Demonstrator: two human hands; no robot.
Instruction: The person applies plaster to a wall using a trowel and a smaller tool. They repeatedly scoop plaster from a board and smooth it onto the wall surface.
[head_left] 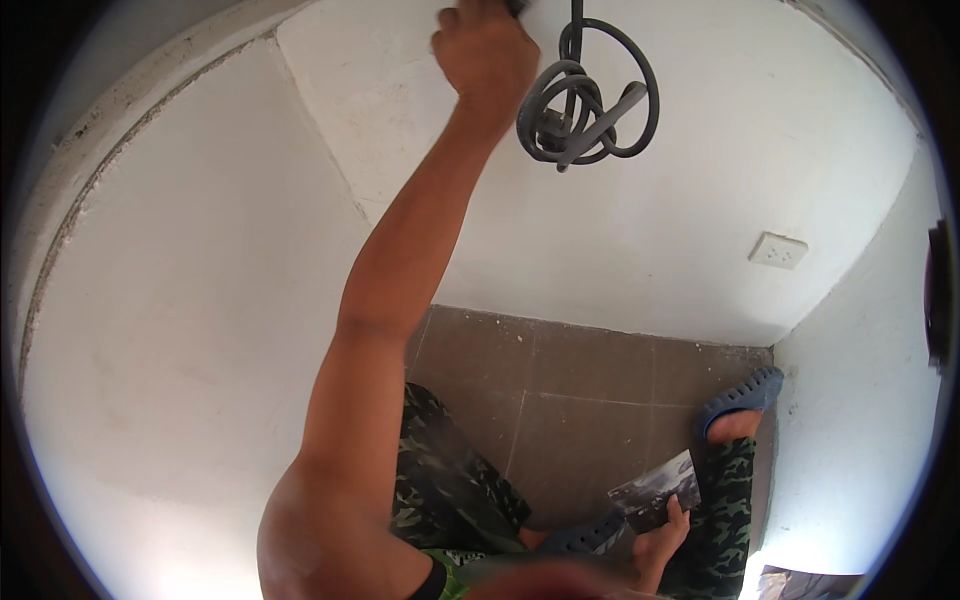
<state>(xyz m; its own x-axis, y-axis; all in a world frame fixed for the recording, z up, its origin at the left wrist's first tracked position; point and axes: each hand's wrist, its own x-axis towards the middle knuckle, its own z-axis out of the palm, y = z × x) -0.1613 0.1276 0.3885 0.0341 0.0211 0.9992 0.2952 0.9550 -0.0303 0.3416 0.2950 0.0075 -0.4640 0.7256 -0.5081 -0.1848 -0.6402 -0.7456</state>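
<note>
My left arm stretches far up along the white wall (620,250), and my left hand (487,45) is at the upper edge of the picture. Its fingers are curled in beside a small dark thing (516,6), mostly cut off by the frame, so I cannot make out what it is. Low on the right, my right hand (662,540) grips a flat rectangular plate (655,492) with a patchy dark grey and whitish face. To the right of my left hand hangs a looped black cable (655,75) with a plug (553,125) among its coils.
A white socket plate (778,250) is set low in the wall ahead. Walls close in on the left and right. Grey-brown floor tiles (590,430) lie below, with my camouflage-trousered legs (445,470) and a blue clog (745,398) near the right corner.
</note>
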